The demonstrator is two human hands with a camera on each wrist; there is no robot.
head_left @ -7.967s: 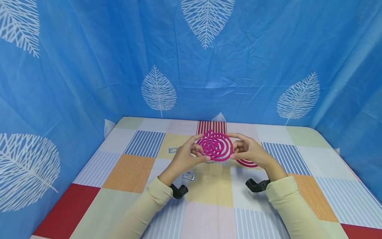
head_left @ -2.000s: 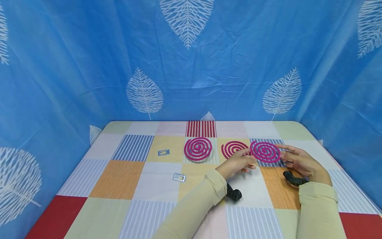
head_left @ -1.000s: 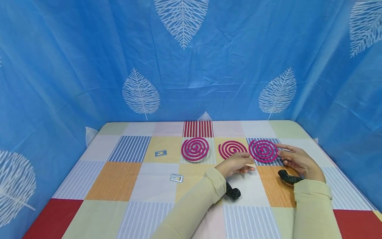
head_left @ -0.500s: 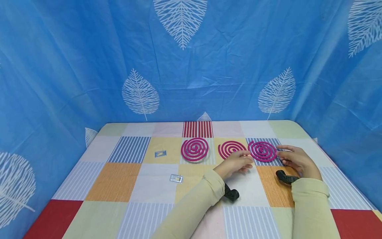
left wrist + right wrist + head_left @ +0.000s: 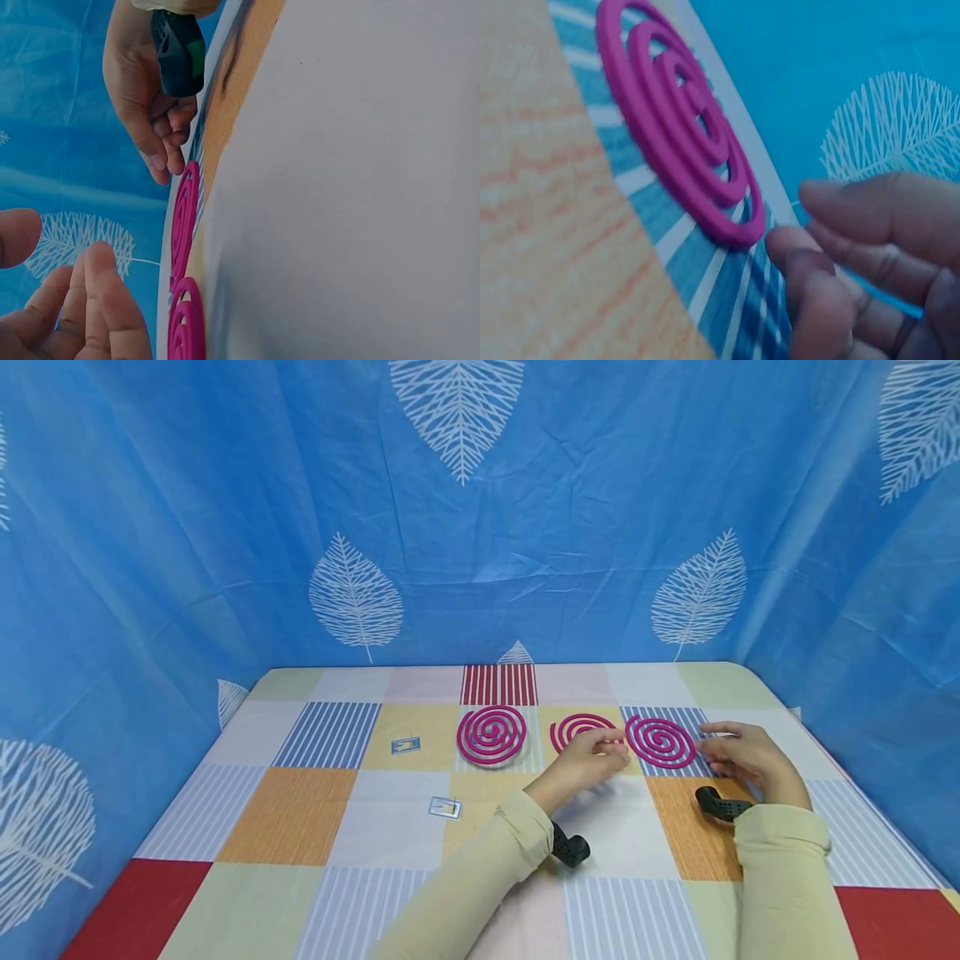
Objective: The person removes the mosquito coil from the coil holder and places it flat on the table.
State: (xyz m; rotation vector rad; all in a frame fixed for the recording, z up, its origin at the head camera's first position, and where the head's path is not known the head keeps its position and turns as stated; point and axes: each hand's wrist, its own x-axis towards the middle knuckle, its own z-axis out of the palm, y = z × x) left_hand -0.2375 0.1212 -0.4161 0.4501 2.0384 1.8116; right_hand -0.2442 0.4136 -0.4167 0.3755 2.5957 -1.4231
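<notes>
Three magenta mosquito coils lie apart in a row across the far half of the table. The right coil (image 5: 660,742) rests on a blue-striped patch, and the middle coil (image 5: 579,728) is partly hidden behind my left hand (image 5: 581,768). That hand hovers with loosely bent fingers, holding nothing; its thumb and fingers stand apart in the left wrist view. My right hand (image 5: 750,760) is just right of the right coil (image 5: 679,124), with relaxed fingertips close to its outer edge and nothing in them. The left coil (image 5: 491,737) lies farther off, away from both hands.
Two small metal coil stands, a farther one (image 5: 406,745) and a nearer one (image 5: 446,808), lie left of the coils. A patchwork cloth (image 5: 292,814) covers the table. Blue curtains (image 5: 570,527) with white leaf prints close off the back and sides.
Eight seconds ago both hands held up overlapping coils; these now lie separately. In the last half second the right coil has settled flat, and my left hand has drawn away from it leftward.
</notes>
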